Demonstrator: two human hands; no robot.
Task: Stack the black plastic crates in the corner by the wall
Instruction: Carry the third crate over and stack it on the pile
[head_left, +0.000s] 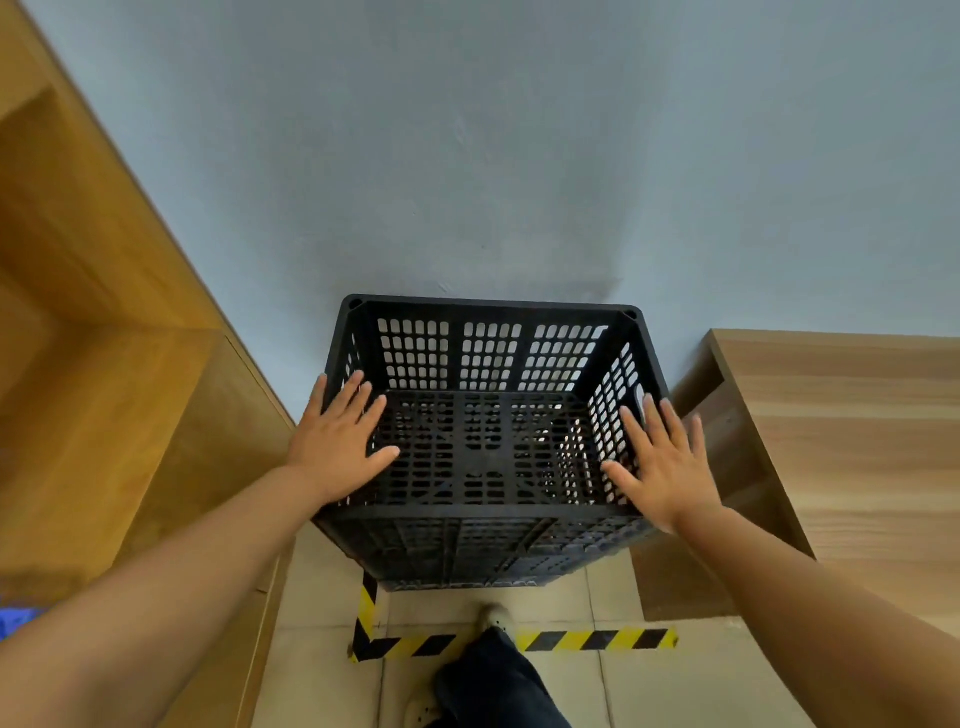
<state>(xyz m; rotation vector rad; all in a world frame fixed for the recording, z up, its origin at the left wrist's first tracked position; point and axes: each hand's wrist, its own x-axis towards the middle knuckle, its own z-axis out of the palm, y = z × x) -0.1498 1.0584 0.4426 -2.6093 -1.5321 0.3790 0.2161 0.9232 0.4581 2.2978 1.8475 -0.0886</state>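
Standing at the wall (519, 156), between a yellow wooden cabinet (104, 364) and a paler wooden unit (841, 441). Black crate (488, 441) sits high against the wall, open side up, its far rim just beside or touching the plaster; cannot tell which. Below its near face more black lattice shows, so it probably rests on at least one other crate. How many are under it cannot be counted from this angle.

Left hand (337, 441): fingers straight and spread, over the left rim, gripping nothing. Right hand (660, 462): same, flat and spread at the right rim. Whether the palms actually touch the plastic is unclear.

Floor: hazard tape (597, 640) marks a corner in front of the stack; one shoe (496, 618) near it.

Judgement: this crate looks placed and let go, or nearly so. Remaining: possibly squaring it up; any further crates are out of view.
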